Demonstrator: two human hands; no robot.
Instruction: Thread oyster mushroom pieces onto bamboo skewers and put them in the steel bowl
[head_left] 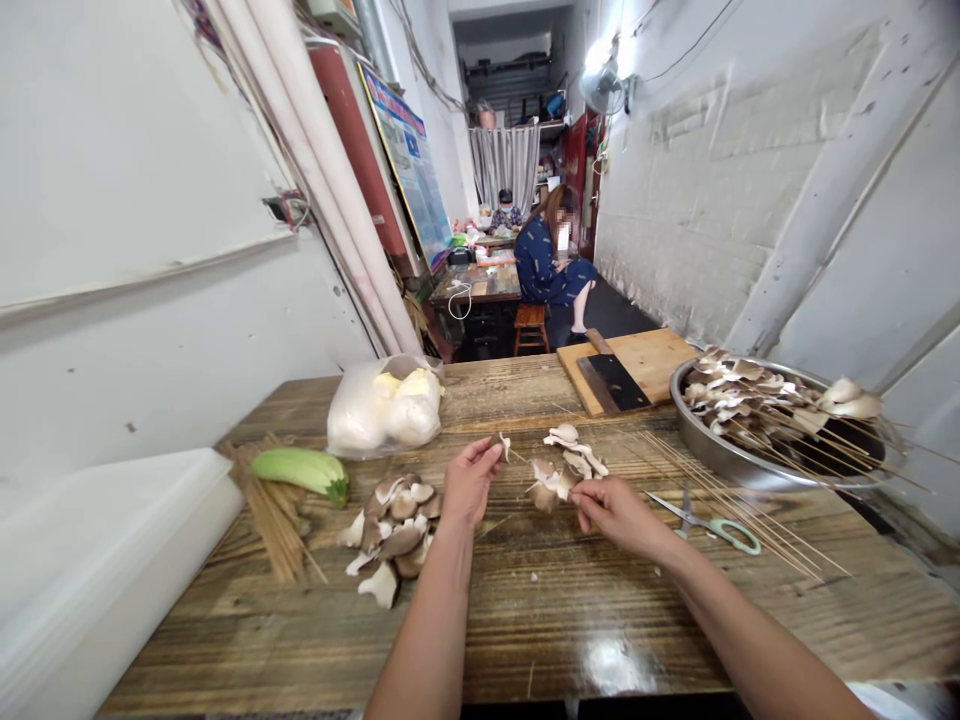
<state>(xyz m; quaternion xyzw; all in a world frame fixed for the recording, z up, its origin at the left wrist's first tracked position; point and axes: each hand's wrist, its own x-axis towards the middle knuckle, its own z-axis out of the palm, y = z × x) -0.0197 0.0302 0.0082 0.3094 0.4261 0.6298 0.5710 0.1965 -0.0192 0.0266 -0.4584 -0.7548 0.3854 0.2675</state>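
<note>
Mid-frame: L hand (pixel 466 482), fingers pinching mushroom pc (pixel 505 447); R hand (pixel 613 508), fingers pinching mushroom cluster (pixel 550 482). Around: mushroom pile (pixel 403 530) lower ctr-L; scissors (pixel 701 521) + skewers (pixel 724 488) lower R; steel bowl (pixel 701 445) far R; cleaver (pixel 615 383) on board (pixel 660 358) ctr-R.

Food-prep workroom, cleaver (pixel 616 383), cutting board (pixel 660 358), metal basin (pixel 703 447), skewered mushrooms (pixel 739 388)
</note>
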